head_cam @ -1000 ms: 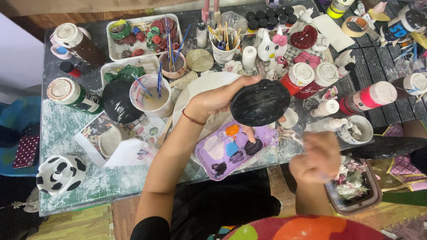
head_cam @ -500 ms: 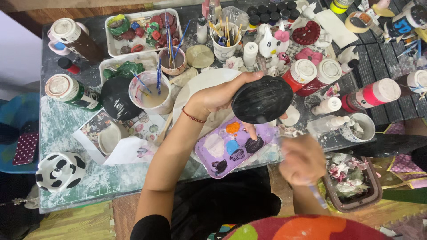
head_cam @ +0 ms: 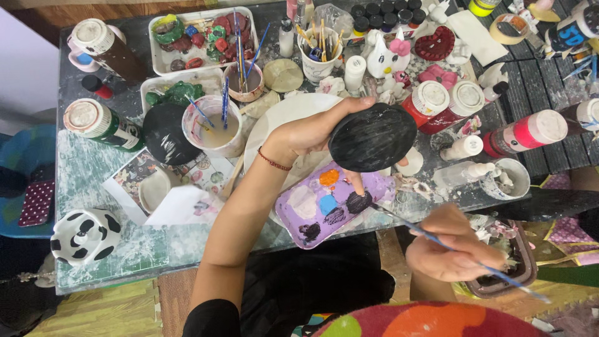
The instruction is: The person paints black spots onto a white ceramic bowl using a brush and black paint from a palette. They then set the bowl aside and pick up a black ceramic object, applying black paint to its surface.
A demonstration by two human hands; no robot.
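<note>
My left hand [head_cam: 312,132] holds up a black-painted oval piece [head_cam: 372,136] above the table. Just under it lies a purple palette tray [head_cam: 304,228] with blobs of orange, blue, white and black paint. My right hand [head_cam: 452,244] grips a thin blue paintbrush [head_cam: 437,240]; its tip rests by the black paint at the palette's right end. A white plate [head_cam: 281,118] lies beneath my left wrist.
The marbled table [head_cam: 93,181] is crowded: paint bottles with red and white caps [head_cam: 521,132], cups of brushes [head_cam: 318,53], a water cup [head_cam: 213,125], trays of painted figures [head_cam: 193,37], a black-and-white cow mug [head_cam: 84,236], a black lid [head_cam: 167,134].
My right hand has moved left and down from the table's right edge, bringing the brush tip to the black paint on the palette. The left hand keeps the black oval almost still.
</note>
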